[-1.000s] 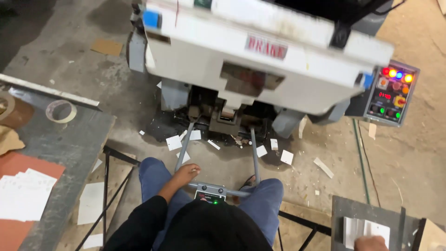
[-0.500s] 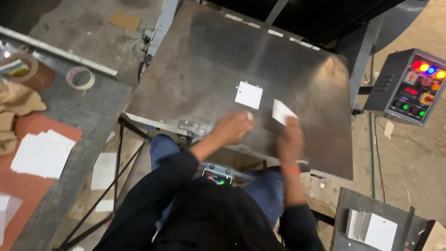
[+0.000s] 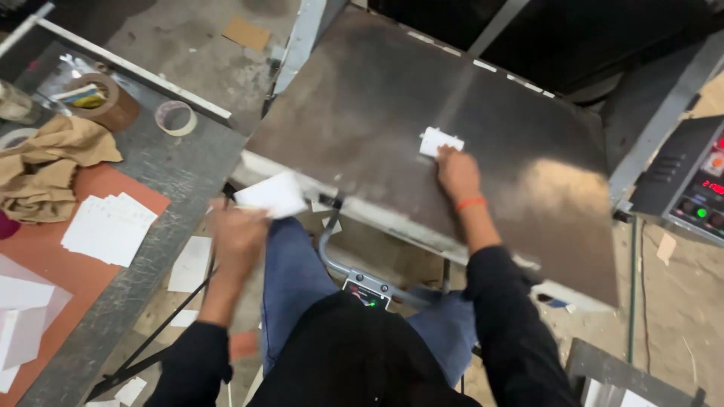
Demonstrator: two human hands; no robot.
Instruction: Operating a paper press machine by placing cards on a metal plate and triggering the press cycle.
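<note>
A dark metal platen [image 3: 377, 113] of a press lies open in front of me. My right hand [image 3: 457, 172] presses a small white card [image 3: 440, 141] flat against the middle of the platen. My left hand [image 3: 235, 235], blurred by motion, holds another white card [image 3: 271, 194] below the platen's lower left edge, over my left knee. I sit with blue jeans and a black top visible at the bottom of the view.
A grey bench at left carries a stack of white cards [image 3: 109, 228] on an orange sheet, a brown rag [image 3: 45, 169] and tape rolls [image 3: 175, 117]. A control box with lit buttons [image 3: 697, 188] stands at right. Paper scraps litter the floor.
The platen swung open from the closed press. My left hand pulled a white card off the platen toward the left bench, and my right hand set another card on the plate.
</note>
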